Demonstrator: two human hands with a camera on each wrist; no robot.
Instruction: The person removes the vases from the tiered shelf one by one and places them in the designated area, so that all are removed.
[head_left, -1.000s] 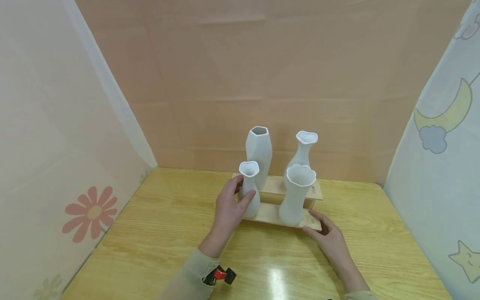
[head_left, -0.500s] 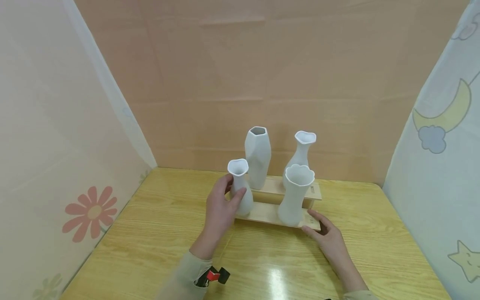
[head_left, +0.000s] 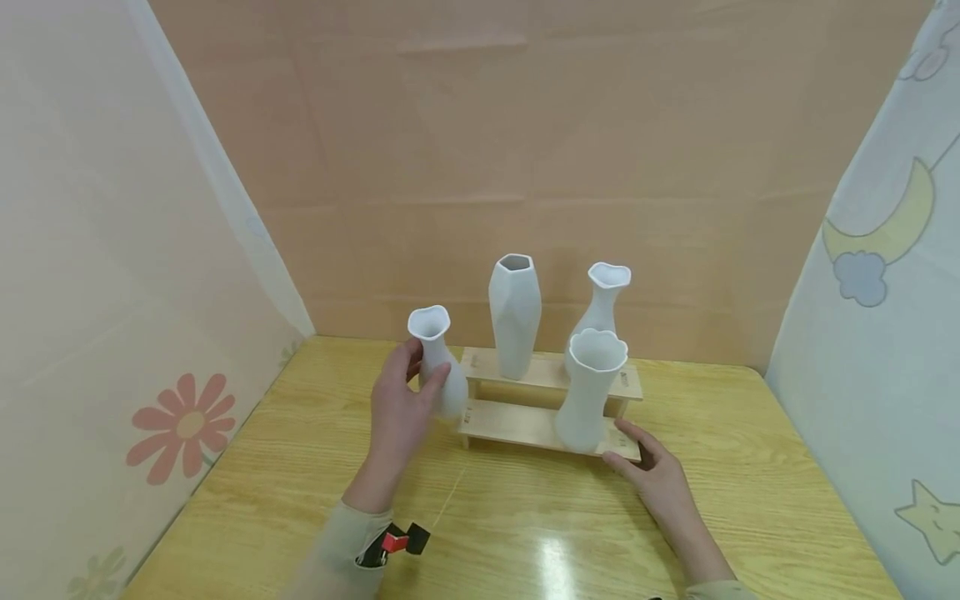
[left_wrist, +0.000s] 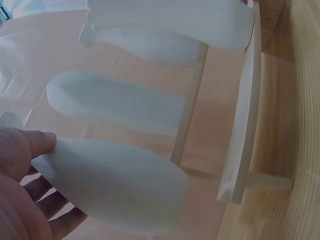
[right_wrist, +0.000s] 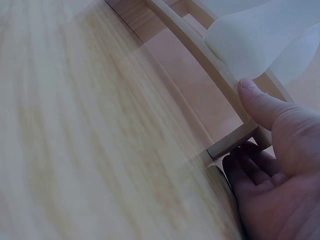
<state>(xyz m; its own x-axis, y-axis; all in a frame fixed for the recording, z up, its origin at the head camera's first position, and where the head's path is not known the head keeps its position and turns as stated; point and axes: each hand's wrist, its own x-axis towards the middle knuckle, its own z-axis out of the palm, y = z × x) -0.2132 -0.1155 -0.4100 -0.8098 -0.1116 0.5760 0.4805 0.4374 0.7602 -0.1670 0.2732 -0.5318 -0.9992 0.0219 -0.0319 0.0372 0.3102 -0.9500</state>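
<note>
On the table [head_left: 300,467], the right hand [head_left: 654,473] grips the right end of the wooden stand [head_left: 506,422], thumb on its front edge. The left hand [head_left: 397,406] is clamped round a white vase [head_left: 448,390] at the stand's left end; whether the two touch is hard to tell. A frilly vase [head_left: 587,396] sits on the stand's lower step, towards the right. On the upper step stand an angular vase [head_left: 515,317], left, and a wavy-rimmed vase [head_left: 596,312], right. Behind the stand hangs a peach cloth [head_left: 450,167]

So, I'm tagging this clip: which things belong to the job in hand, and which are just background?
Likely the job:
- left hand, holding narrow-necked vase
- right hand, touching wooden stand
- faceted vase, scalloped vase, rear vase

Just background:
- table
- peach backdrop
- flower-print sheet
</note>
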